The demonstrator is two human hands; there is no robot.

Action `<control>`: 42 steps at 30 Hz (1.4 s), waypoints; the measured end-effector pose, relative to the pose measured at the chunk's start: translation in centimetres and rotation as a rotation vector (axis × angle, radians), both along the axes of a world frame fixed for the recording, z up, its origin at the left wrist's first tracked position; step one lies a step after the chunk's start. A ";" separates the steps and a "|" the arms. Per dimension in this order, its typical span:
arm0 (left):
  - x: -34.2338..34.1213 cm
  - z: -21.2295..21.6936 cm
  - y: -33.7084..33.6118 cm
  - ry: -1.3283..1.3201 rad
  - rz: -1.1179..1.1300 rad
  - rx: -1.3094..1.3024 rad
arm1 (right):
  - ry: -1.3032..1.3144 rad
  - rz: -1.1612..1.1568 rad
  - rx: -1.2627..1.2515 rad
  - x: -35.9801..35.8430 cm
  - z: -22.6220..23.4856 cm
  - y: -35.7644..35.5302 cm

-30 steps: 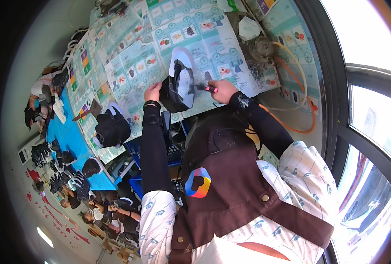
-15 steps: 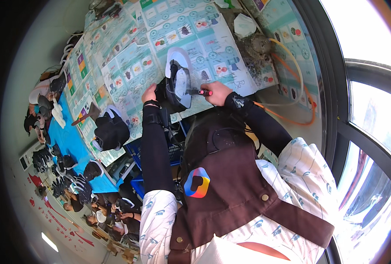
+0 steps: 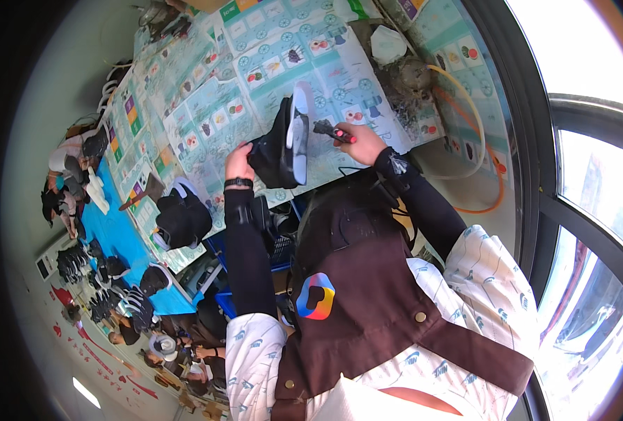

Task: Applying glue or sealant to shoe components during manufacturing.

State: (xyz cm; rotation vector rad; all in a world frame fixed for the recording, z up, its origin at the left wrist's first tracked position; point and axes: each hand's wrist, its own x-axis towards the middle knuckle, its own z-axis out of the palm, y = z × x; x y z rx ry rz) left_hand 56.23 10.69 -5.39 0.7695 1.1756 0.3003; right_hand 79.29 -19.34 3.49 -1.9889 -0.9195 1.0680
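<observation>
A black shoe with a white and grey sole [image 3: 278, 149] is tilted on its side above the table, its sole turned to the right. My left hand [image 3: 238, 164] grips the shoe's upper on the left side; some of its fingers are hidden. To the right of the sole, my right hand [image 3: 366, 146] is closed around a brush-like tool [image 3: 334, 132] with a red and black handle. Its dark, ragged head points left and is apart from the sole. Another black shoe [image 3: 184, 219] with a white sole rests on the table left of my left forearm.
Printed teal sheets [image 3: 283, 63] cover the table. A brown handled tool [image 3: 144, 194] lies near its left edge. Yellow and orange hoses [image 3: 481, 133] curve at the right, by a white crumpled item [image 3: 387, 45]. Blue crates [image 3: 278, 251] stand below; people and shoes are far left.
The shoe has turned so its sole faces right instead of upward. My right hand has drawn the tool away from the sole, to the right.
</observation>
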 end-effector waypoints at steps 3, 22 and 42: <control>-0.6 6.8 0.0 -0.068 -0.079 0.037 | 0.115 -0.092 0.159 0.6 2.0 -0.6; -5.5 4.8 -0.3 -0.098 -0.129 0.052 | -0.068 0.185 0.047 -3.5 -0.3 3.6; -0.7 6.8 4.3 0.428 -0.517 0.398 | -0.042 0.042 0.124 -3.6 -0.8 2.7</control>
